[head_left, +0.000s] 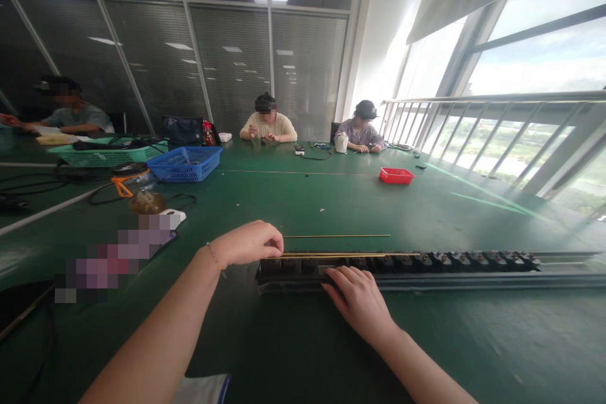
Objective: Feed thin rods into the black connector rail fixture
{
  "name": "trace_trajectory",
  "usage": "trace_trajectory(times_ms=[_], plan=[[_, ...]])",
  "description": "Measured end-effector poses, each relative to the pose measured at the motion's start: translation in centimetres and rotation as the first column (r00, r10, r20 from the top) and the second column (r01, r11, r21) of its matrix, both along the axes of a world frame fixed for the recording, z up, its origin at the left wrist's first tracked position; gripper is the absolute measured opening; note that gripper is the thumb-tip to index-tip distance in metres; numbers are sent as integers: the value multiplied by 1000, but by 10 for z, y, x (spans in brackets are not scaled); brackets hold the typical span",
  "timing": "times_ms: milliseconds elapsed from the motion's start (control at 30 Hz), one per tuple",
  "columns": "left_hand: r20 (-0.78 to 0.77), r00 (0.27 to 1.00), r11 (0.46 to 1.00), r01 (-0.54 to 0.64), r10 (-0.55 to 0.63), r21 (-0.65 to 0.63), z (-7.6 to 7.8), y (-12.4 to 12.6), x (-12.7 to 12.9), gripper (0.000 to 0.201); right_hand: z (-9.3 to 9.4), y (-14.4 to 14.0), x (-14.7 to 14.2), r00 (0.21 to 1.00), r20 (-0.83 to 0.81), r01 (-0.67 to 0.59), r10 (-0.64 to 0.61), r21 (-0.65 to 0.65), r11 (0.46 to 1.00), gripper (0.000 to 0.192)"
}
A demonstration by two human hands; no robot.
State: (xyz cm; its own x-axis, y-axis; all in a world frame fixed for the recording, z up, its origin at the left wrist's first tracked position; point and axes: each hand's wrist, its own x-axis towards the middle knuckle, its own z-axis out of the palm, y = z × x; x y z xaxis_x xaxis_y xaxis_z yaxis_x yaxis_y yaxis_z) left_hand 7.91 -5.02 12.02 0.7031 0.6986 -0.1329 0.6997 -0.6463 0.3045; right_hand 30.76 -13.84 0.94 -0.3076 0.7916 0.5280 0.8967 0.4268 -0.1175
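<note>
A long black rail (293, 283) lies crosswise on the green table, with a row of small dark fittings (478, 259) along its right part. My left hand (250, 243) is over the rail's left end, fingers closed in a pinch on a thin brass-coloured rod (336, 256) that runs right along the rail's top. The fingertips are partly hidden. Behind the rail, another thin rod (341, 236) lies on the table. My right hand (357, 297) grips the rail's near side, its fingers on top and the thumb lower down.
Left of my arms are a pixelated flat object (118, 252), a jar with an orange handle (144, 189), a blue basket (187, 164) and a green basket (106, 153). A red tray (396, 176) sits farther back. Several people are seated around the table. Cables lie at left.
</note>
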Motion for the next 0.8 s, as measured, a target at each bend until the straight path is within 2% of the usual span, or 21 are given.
trace_trajectory(times_ms=[167,300,400,633,800], plan=[[53,999,982,1,-11,188,1,-4,5,19,0,1,0,1000,1,-6,6,0,1000,23],[151,987,947,-105,61,302,4,1,3,19,0,1,0,1000,3,-5,5,3,1000,22],[169,979,924,-170,117,343,-1,13,-4,18,1,1,-1,1000,6,-3,3,13,1000,23],[50,979,964,-202,196,175,-41,44,-17,17,1,0,0,1000,13,6,-7,34,999,22],[48,965,958,-263,260,111,-68,58,-24,16,0,0,0,1000,10,-2,1,20,1000,21]])
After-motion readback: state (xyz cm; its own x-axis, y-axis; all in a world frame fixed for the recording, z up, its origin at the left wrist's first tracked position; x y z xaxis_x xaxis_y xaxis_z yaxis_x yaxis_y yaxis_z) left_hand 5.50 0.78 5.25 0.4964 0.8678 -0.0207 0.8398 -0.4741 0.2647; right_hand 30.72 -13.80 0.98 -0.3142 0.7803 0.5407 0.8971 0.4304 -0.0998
